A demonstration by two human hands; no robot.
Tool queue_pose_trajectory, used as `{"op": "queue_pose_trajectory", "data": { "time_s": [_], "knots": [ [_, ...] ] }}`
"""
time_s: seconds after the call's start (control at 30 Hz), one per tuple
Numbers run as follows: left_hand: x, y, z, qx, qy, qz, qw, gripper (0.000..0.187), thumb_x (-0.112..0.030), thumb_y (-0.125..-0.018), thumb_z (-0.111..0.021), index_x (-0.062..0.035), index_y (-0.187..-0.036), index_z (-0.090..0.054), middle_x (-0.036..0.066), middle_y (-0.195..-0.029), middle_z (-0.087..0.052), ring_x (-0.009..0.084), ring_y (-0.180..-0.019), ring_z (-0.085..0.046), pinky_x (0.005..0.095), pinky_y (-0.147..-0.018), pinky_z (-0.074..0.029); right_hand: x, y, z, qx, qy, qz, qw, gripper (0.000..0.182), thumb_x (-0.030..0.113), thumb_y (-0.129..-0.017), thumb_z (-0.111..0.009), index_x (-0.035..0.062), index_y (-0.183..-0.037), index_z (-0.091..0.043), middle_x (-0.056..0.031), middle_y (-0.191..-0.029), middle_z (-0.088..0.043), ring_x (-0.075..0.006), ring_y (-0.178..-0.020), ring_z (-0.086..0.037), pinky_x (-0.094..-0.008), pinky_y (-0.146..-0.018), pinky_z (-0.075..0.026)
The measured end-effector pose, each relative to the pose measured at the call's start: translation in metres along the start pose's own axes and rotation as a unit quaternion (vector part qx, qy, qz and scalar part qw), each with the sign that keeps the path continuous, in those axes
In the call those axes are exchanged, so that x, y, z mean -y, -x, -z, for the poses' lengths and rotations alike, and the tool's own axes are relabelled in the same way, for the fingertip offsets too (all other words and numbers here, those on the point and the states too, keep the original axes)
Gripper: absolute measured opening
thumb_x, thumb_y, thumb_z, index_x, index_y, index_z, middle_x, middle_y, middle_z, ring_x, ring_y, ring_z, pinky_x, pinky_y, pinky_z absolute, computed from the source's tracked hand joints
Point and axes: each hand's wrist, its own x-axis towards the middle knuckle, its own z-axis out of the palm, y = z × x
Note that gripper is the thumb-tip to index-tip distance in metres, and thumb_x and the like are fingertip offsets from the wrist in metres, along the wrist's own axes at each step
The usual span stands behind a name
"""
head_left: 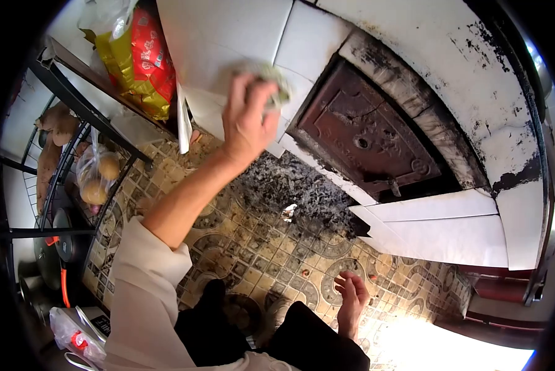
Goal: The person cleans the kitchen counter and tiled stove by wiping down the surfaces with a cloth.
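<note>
My left hand point(246, 114) is raised at the white tiled stove front point(228, 43), its fingers closed around a pale greenish cloth point(280, 88). The cloth presses against the tiles to the left of the stove door and is blurred. The brown metal stove door point(358, 127) is closed, with soot around its frame. Low by my knee, my right hand point(351, 297) hangs with its fingers loosely bent and somewhat apart. Nothing shows in it.
Grey ash point(296, 191) fills the opening below the stove door and spills onto the patterned floor tiles point(240, 278). At the left stands a black rack point(73, 133) with bagged produce and pans. A red and gold bag point(144, 62) sits above it.
</note>
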Motion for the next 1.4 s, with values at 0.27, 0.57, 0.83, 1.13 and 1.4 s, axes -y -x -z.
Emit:
{"op": "queue_pose_trajectory", "data": {
  "time_s": [0.27,0.57,0.83,1.13,1.4],
  "knots": [
    [-0.001,0.079,0.056,0.301,0.024,0.22,0.927,0.028,0.0,-0.078,-0.069,-0.0066,-0.104,-0.06,0.01,-0.1,-0.054,0.0192,-0.078,-0.059,0.0292,-0.062,-0.056,0.002,-0.003,-0.007,0.019,0.001,0.044,0.999,0.017,0.013,-0.095,-0.057,-0.0001,-0.104,-0.063,-0.0096,-0.103,-0.067,-0.0182,-0.088,-0.066,-0.0285,-0.075,-0.051],
    [-0.03,-0.107,0.019,-0.072,0.009,-0.061,0.995,0.049,0.0,-0.071,-0.07,-0.0104,-0.117,-0.056,0.014,-0.116,-0.046,0.0284,-0.099,-0.055,0.0356,-0.07,-0.057,0.002,-0.009,-0.004,-0.033,-0.046,0.008,0.998,0.014,0.014,-0.094,-0.057,0.0041,-0.101,-0.064,-0.0067,-0.1,-0.067,-0.0157,-0.085,-0.066,-0.0257,-0.072,-0.05],
    [0.043,0.037,0.061,0.415,0.053,0.162,0.894,0.038,-0.011,-0.069,-0.075,-0.0153,-0.104,-0.063,0.016,-0.115,-0.054,0.0303,-0.099,-0.06,0.0424,-0.077,-0.056,0.007,-0.002,-0.016,0.035,-0.006,0.008,0.999,0.016,0.016,-0.095,-0.056,0.0026,-0.1,-0.063,-0.0077,-0.098,-0.067,-0.0172,-0.086,-0.066,-0.0275,-0.072,-0.05],
    [0.055,-0.054,0.13,0.066,0.216,0.448,0.865,0.055,-0.009,-0.07,-0.062,-0.0088,-0.121,-0.041,0.013,-0.12,-0.049,0.0253,-0.112,-0.052,0.0452,-0.09,-0.048,0.011,-0.001,-0.021,0.04,0.067,0.062,0.995,0.016,0.012,-0.094,-0.057,-0.0009,-0.1,-0.064,-0.0076,-0.095,-0.068,-0.0151,-0.081,-0.066,-0.0263,-0.07,-0.05],
    [0.025,-0.122,0.033,-0.199,0.201,0.339,0.897,0.049,-0.009,-0.076,-0.063,-0.0056,-0.12,-0.043,0.011,-0.115,-0.046,0.0237,-0.103,-0.05,0.0368,-0.09,-0.044,0.015,0.0,-0.023,0.028,0.098,0.072,0.992,0.015,0.011,-0.093,-0.056,0.0,-0.1,-0.063,-0.0067,-0.095,-0.067,-0.0146,-0.083,-0.066,-0.0263,-0.071,-0.049]
  ]
}}
